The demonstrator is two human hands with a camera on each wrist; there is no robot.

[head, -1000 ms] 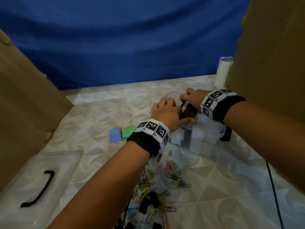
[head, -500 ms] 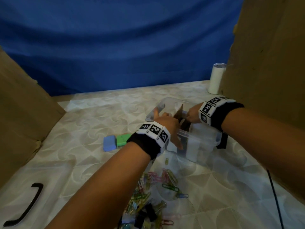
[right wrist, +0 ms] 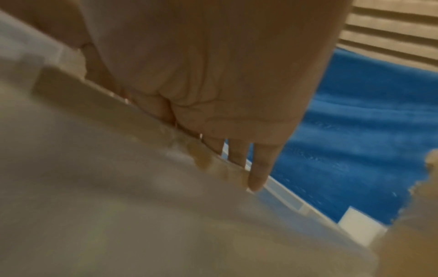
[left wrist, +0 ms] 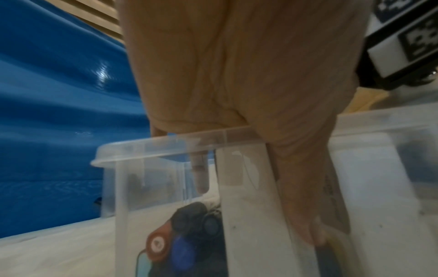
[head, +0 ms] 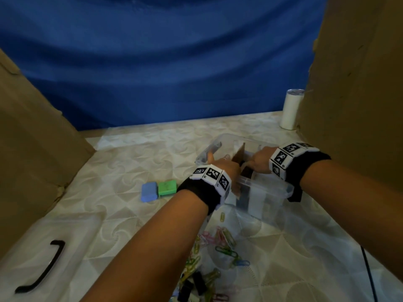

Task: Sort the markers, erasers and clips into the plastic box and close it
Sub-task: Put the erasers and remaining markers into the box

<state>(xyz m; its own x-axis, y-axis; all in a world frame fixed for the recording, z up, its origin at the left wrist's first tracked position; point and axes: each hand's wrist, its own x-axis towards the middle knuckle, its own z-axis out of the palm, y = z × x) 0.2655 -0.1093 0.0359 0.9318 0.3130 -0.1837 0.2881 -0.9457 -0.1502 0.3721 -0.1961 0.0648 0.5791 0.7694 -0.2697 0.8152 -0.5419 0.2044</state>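
Reaching into plastic box — fingertips hidden.

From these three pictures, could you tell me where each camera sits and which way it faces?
Head: worn high, looks down and forward at the plastic box; both forearms, left hand, right hand.
Left wrist: looks along the palm, fingers in the box above markers.
Right wrist: blurred, along the palm at the rim.
All share the box.
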